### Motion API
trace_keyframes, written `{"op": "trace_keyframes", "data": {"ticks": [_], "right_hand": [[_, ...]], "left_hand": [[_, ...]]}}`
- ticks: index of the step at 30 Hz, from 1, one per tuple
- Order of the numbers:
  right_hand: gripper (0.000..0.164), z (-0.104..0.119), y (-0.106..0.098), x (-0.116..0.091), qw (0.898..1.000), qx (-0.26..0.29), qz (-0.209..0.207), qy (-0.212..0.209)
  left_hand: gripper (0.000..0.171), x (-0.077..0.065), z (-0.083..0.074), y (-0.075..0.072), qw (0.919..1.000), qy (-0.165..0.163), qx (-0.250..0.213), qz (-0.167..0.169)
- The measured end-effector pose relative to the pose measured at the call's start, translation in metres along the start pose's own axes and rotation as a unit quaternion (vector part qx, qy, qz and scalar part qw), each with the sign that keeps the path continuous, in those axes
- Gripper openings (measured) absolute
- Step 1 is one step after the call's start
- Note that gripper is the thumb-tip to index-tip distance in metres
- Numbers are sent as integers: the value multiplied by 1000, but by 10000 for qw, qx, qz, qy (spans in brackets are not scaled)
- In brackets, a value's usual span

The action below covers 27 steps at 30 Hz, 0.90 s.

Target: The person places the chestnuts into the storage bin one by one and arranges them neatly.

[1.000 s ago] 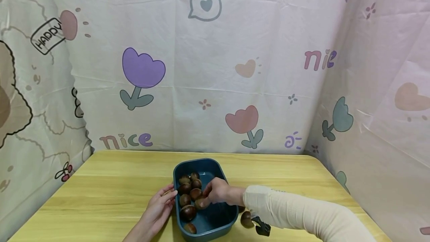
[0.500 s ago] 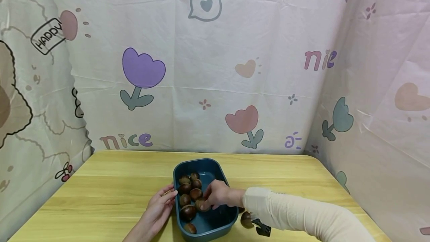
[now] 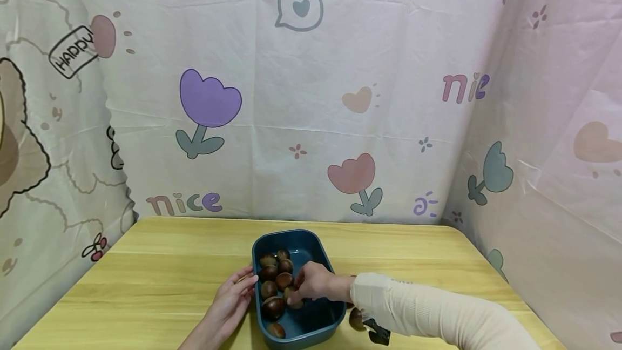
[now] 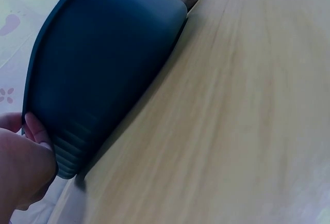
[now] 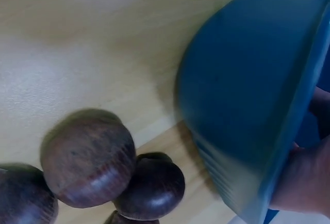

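A dark blue rectangular box (image 3: 311,335) sits on the table, with several brown chestnuts (image 3: 273,308) along the left part of its floor. My left hand (image 3: 229,300) grips the box's left rim from outside; the left wrist view shows its fingers at the rim's end. My right hand (image 3: 315,281) reaches in over the right wall and pinches a chestnut (image 3: 288,293) low in the box, beside the others. In the right wrist view, the box wall (image 5: 242,84) hides most of that hand and all of the pinched chestnut.
Several loose chestnuts (image 5: 87,157) lie on the table just outside the box's right wall, partly under my right sleeve (image 3: 418,307) in the head view. A black clip (image 3: 378,334) hangs at that wrist. Patterned cloth (image 3: 301,96) closes off the back and sides of the wooden table (image 3: 184,263).
My right hand keeps the chestnut pinched and has shifted it only slightly. The left hand stays on the box rim. The head view has turned a little.
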State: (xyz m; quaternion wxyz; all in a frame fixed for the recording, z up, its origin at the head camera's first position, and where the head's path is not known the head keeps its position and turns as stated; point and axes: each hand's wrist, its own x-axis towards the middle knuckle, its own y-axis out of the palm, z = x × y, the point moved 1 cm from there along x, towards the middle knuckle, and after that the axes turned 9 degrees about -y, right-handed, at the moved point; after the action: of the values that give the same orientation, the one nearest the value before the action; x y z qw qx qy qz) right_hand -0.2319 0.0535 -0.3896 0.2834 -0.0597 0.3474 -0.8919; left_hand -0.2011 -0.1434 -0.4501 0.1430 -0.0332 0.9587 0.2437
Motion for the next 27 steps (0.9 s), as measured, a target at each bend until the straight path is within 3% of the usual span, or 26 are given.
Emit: {"op": "trace_keyframes", "data": {"ticks": [5,15,21,27], "right_hand": [[22,7,-7,3,9988,-230,-200,-383],[27,19,-43,0,9916,-444,-433,-1132],[23,6,-55,-12,9857,-560,-655,-1447],[21,-22,-62,-29,9857,-296,-1026,-1307]], "left_hand": [[28,0,0,1,10000,32,13,15],[30,0,0,1,10000,28,-7,-9],[28,2,0,-1,10000,56,-31,-56],[27,2,0,-1,10000,41,22,-11]]}}
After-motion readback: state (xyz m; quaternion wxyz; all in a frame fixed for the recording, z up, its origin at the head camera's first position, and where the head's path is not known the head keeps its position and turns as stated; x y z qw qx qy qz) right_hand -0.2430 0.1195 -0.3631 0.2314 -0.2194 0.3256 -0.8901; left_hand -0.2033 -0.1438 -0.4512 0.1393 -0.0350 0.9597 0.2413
